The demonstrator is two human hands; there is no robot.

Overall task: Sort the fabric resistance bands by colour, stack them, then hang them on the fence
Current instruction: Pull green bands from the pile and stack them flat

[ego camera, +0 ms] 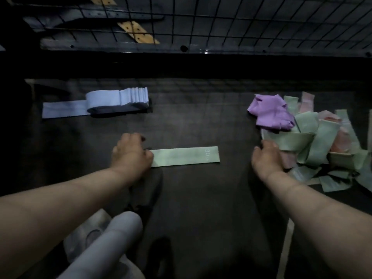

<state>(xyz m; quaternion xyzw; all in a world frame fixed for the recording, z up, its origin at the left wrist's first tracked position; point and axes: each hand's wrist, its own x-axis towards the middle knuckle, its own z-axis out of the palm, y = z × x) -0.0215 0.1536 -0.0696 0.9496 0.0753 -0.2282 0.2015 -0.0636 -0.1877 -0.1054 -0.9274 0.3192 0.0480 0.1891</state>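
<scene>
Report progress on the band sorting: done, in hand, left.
Done: a stack of pale blue fabric bands sits together at the far left. In hand: the left hand holds one end of a flat green fabric band, while the right hand reaches into the jumbled pile of green, pink and purple bands. Left: that pile is unsorted, and no bands show on the black wire fence.

Pale blue stack of bands (118,97) at 10 o'clock. Centre: single band (184,157), light green, with a white "30" printed at one end. At 3 o'clock, a mixed pile: purple bands (269,111), light green bands (314,137), pink bands (342,138). At 12 o'clock, black wire-grid fence (241,21); tan slats (138,33) dotted with dark holes. Surface (201,198) dark brown.
</scene>
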